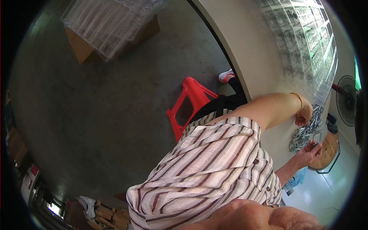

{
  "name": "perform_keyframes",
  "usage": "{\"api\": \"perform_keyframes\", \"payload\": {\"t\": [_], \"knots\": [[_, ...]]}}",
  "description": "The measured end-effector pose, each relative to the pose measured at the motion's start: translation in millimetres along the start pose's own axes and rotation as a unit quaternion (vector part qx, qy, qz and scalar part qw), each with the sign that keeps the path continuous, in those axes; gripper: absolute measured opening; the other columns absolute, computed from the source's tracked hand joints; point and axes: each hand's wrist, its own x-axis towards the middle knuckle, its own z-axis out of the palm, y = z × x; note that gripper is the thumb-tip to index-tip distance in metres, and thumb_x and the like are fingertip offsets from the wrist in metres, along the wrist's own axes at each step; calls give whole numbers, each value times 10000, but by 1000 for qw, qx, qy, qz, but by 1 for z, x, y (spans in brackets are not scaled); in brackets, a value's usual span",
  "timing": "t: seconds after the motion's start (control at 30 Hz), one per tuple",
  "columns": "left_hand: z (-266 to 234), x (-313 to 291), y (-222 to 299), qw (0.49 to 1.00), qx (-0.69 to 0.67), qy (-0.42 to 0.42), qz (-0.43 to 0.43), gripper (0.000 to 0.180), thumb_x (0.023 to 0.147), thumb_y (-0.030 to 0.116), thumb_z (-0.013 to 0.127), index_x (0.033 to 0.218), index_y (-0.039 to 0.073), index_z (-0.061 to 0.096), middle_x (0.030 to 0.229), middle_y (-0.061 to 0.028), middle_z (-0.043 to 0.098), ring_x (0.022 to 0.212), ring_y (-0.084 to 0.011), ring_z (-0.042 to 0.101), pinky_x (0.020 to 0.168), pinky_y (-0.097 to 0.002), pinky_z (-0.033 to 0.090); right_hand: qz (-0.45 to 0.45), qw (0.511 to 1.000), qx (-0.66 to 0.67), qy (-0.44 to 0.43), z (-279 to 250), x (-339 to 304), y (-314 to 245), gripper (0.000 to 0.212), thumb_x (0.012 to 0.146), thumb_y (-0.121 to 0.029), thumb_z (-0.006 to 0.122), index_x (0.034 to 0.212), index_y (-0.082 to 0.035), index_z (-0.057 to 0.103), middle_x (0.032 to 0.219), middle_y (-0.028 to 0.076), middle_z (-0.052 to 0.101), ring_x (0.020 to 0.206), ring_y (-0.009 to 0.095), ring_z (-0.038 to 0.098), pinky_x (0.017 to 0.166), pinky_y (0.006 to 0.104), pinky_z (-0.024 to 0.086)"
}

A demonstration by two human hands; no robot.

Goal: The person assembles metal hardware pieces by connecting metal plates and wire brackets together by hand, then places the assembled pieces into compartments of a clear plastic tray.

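Observation:
My left hand (304, 114), with a yellow bangle at the wrist, is by a pile of small silvery metal pieces (304, 136) on the table. Its fingers are curled, and whatever they hold is hidden. Farther along the pile, my right hand (309, 153) pinches a small clear rectangular plastic piece (317, 137) between thumb and fingers. Beyond my left hand stand stacked clear compartment trays (303, 38), whose contents are too small to tell.
The pale table (249, 46) has a curved dark edge. A red plastic stool (195, 94) stands beside it. Clear trays (111, 23) rest on a cardboard box (80, 48) on the floor. A fan (346, 99) and round wooden board (329, 151) are beyond the pile.

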Motion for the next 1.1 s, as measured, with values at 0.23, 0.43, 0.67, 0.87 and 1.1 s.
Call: {"api": "perform_keyframes", "payload": {"t": [0.23, 0.43, 0.67, 0.87, 1.1], "knots": [[-6, -3, 1, 1000, -3, -23, 0, 165, 941, 70, 583, 934, -80, 653, 860, -197, 690, 768, -310, 714, 722, -436, 625, -6, 1000, 11, -2, -2, -3, 0, 157, 1006, -143, 618, 1065, -8, 564, 934, 89, 629, 838, 168, 629, 747, 284, 559], [-7, -4, -1, 1000, -8, -14, -2, 138, 917, 49, 602, 922, -75, 663, 855, -193, 690, 767, -302, 713, 732, -426, 620, -3, 1000, 19, -2, -1, 0, 6, 142, 1007, -121, 611, 1073, -5, 563, 943, 90, 632, 848, 172, 635, 731, 281, 563], [-4, -19, 0, 1000, -11, 0, 8, 178, 953, 81, 591, 924, -84, 652, 841, -196, 678, 756, -317, 707, 702, -446, 629, -7, 999, 36, -16, -8, 2, 20, 141, 1005, -110, 611, 1082, -4, 558, 942, 103, 651, 804, 174, 646, 717, 287, 575], [-3, -39, 1, 1000, 5, 9, 15, 187, 934, 110, 625, 957, -75, 643, 850, -191, 679, 767, -310, 709, 713, -434, 627, 4, 998, 57, -6, 1, -5, 30, 138, 999, -90, 614, 1089, 0, 561, 965, 109, 661, 799, 178, 651, 702, 286, 590], [-1, -75, 4, 999, 19, 29, 7, 200, 942, 152, 619, 950, -46, 646, 853, -166, 695, 771, -264, 713, 714, -388, 614, -14, 997, 57, -53, 7, -19, 48, 141, 1001, -81, 609, 1103, 8, 568, 982, 104, 661, 799, 178, 650, 684, 282, 583]]}}
